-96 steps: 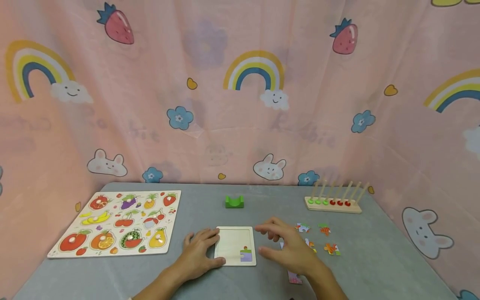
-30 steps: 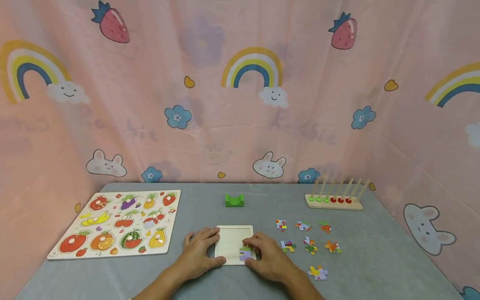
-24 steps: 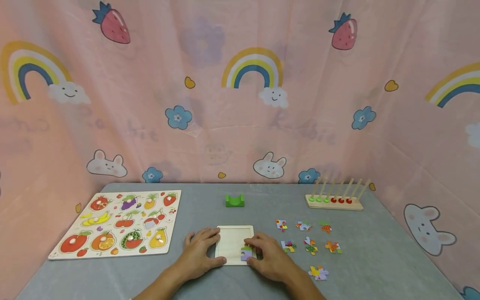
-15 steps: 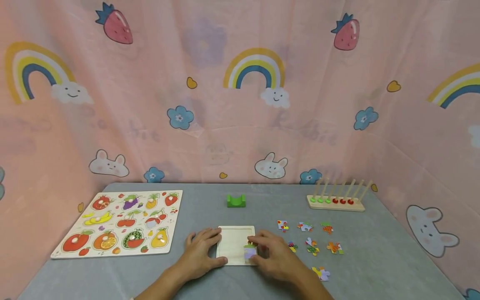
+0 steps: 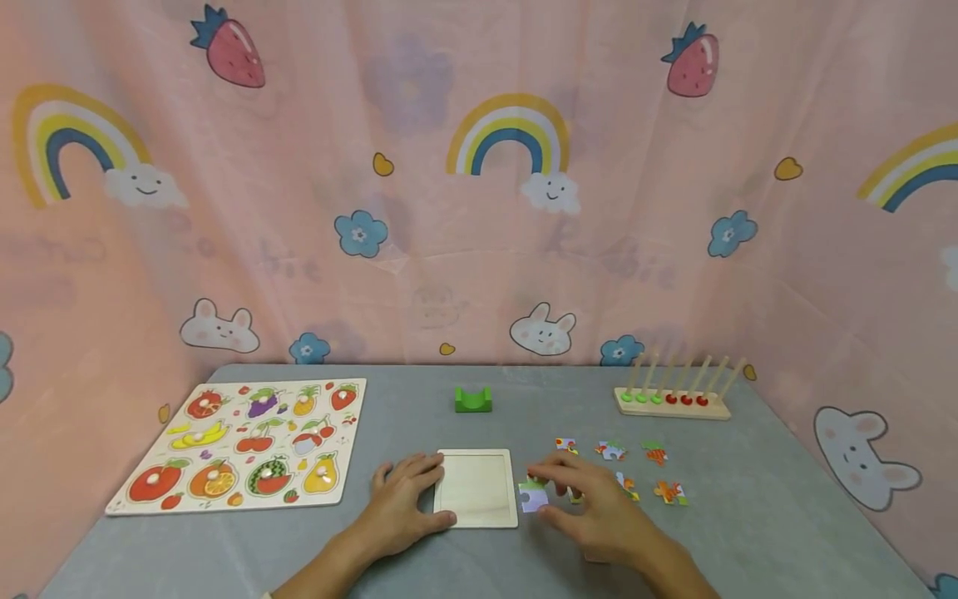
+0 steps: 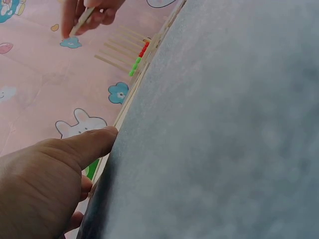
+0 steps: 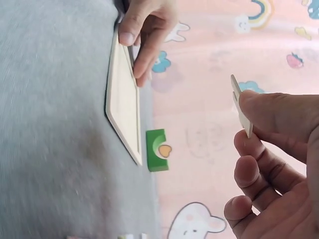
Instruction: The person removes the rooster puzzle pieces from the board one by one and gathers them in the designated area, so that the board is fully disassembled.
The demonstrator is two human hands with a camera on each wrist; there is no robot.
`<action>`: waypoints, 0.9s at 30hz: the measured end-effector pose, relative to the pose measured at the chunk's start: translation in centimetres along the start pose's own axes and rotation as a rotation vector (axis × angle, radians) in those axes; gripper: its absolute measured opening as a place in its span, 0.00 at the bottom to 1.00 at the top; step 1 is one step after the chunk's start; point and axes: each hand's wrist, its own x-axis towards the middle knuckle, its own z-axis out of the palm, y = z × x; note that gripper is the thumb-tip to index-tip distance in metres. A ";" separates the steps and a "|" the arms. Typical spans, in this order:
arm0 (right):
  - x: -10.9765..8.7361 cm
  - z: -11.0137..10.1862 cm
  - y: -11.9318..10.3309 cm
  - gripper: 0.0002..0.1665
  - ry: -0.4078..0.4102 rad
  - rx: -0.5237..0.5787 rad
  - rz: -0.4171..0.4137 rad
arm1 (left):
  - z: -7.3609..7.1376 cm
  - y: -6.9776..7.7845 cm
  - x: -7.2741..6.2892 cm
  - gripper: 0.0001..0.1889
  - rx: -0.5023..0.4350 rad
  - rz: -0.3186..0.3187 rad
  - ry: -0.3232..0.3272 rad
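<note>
In the head view my right hand (image 5: 602, 509) pinches a purple-and-green jigsaw piece (image 5: 534, 497) between thumb and fingertips, just right of the square wooden puzzle tray (image 5: 476, 491). The right wrist view has that piece (image 7: 242, 115) almost edge-on, raised off the table, with the remaining fingers loosely bent below it. My left hand (image 5: 404, 506) rests at the tray's left side, thumb near the front corner and fingers by the back corner. Bare wood shows across the tray's inside. In the left wrist view the left thumb (image 6: 92, 144) lies extended along the tray edge.
More jigsaw pieces (image 5: 669, 492) lie on the table to the right, some hidden beneath my right hand. A fruit knob puzzle board (image 5: 288, 433) lies at left. Behind the tray stands a green block (image 5: 473, 403); a wooden peg rack with beads (image 5: 671, 406) is at back right.
The purple-and-green piece was lying in the tray's front right corner; my right hand took hold of it and carried it out to the right. My left hand has stayed at the tray.
</note>
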 end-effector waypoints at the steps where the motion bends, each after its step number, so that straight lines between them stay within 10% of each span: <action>1: -0.1 -0.2 0.0 0.26 0.006 0.006 -0.020 | 0.0 0.0 0.0 0.34 0.000 -0.001 -0.001; 27: -5.1 -6.2 -0.2 0.30 0.101 -0.076 -0.017 | -0.2 0.0 0.0 0.35 -0.004 0.005 -0.009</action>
